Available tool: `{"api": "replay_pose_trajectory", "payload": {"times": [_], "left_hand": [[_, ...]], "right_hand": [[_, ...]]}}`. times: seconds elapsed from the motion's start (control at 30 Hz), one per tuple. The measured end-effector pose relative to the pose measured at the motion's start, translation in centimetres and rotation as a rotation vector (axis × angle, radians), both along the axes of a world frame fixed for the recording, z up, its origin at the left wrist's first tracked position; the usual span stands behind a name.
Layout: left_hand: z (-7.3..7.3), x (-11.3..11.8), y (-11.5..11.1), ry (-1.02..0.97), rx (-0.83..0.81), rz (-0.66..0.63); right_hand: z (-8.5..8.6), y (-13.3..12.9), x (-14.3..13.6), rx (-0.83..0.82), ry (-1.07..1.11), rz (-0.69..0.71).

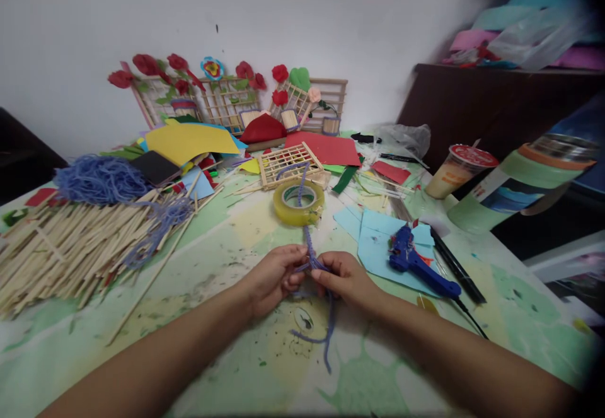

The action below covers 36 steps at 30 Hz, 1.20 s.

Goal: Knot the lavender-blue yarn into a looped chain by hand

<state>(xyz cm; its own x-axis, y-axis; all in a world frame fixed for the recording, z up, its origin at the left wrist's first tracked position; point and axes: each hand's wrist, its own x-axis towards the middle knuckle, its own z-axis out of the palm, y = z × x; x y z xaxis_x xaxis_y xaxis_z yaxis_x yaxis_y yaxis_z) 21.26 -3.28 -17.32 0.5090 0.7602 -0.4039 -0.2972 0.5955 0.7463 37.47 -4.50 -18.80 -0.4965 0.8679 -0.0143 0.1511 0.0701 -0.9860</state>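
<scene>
Purple yarn (308, 241), braided in its upper part, runs from a roll of yellow tape (284, 209) down to both hands. My left hand (278, 277) pinches strands of it between thumb and fingers. Close beside it, my right hand (343, 277) is closed on the yarn where the strands part. Loose yarn ends hang below the hands over the patterned tablecloth. The tape roll lies flat, and the yarn passes through its centre toward a small wooden stick lattice (288, 164) behind it.
Wooden sticks (94, 248) and a purple yarn heap (101, 179) lie at the left. A blue glue gun (420, 263) rests on light blue paper (373, 241) at the right, near a drink cup (458, 169) and a green bottle (515, 185). Paper flowers (178, 62) stand by the wall.
</scene>
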Motion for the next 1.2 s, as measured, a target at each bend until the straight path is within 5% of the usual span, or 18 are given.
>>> {"api": "replay_pose_trajectory", "payload": {"times": [0.6, 0.9, 1.03, 1.2], "left_hand": [[-0.1, 0.1, -0.2, 0.179, 0.076, 0.022], [0.1, -0.2, -0.2, 0.243, 0.134, -0.018], [0.1, 0.1, -0.4, 0.223, 0.171, 0.037], [0.1, 0.2, -0.4, 0.197, 0.157, 0.084]], "right_hand": [[-0.2, -0.7, -0.3, 0.209, -0.224, -0.075], [-0.1, -1.1, 0.0, 0.335, -0.235, -0.329], [0.3, -1.9, -0.3, 0.537, -0.261, -0.299], [0.2, -2.2, -0.6, 0.591, -0.418, -0.213]]}}
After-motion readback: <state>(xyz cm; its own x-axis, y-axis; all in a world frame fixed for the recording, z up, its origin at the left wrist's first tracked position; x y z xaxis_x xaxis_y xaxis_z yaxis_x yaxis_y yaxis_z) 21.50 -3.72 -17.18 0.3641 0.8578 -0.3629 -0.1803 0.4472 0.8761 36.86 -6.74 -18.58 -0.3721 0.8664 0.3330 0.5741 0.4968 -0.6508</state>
